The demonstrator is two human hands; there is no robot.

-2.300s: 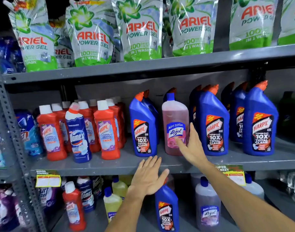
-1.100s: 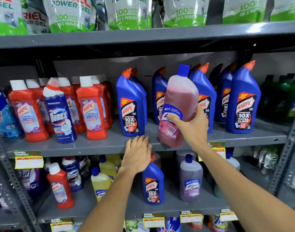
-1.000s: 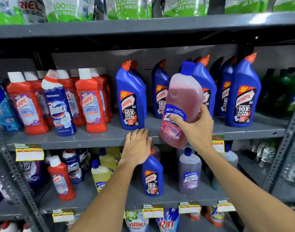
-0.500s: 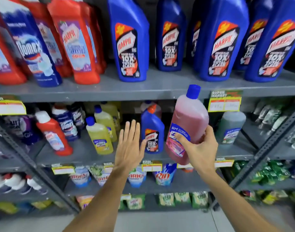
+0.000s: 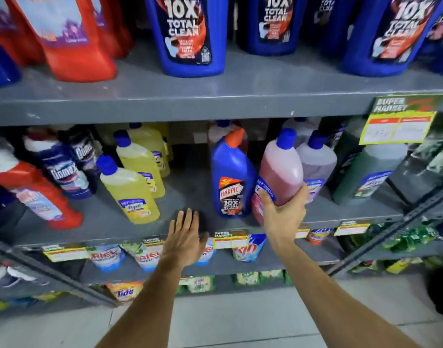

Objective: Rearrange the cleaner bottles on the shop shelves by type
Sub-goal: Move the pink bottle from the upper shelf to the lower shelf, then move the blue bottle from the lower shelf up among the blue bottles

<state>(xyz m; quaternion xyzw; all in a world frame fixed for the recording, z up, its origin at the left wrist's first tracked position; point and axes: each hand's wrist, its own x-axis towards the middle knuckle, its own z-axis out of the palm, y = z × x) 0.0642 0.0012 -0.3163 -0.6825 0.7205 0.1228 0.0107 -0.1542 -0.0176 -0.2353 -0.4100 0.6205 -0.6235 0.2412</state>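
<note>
My right hand (image 5: 282, 217) grips a pink cleaner bottle (image 5: 280, 169) with a blue cap, tilted, at the front of the lower shelf (image 5: 110, 222). It sits between a blue Harpic bottle (image 5: 231, 179) on its left and a grey-lilac bottle (image 5: 315, 164) behind on its right. My left hand (image 5: 185, 239) is flat and spread at the shelf's front edge, holding nothing. Yellow bottles (image 5: 130, 192) stand further left, a green bottle (image 5: 366, 174) to the right.
The upper shelf (image 5: 240, 96) carries blue Harpic bottles (image 5: 187, 33) and red bottles (image 5: 70, 38). Domex bottles (image 5: 65, 172) and a red bottle (image 5: 39, 197) stand at the lower left. Detergent pouches (image 5: 107, 257) fill shelves below. A price tag (image 5: 398, 121) hangs right.
My right hand took the pink bottle off the upper shelf and brought it down onto the lower shelf beside the lone Harpic bottle. My left hand dropped to that shelf's edge; the view tilted down.
</note>
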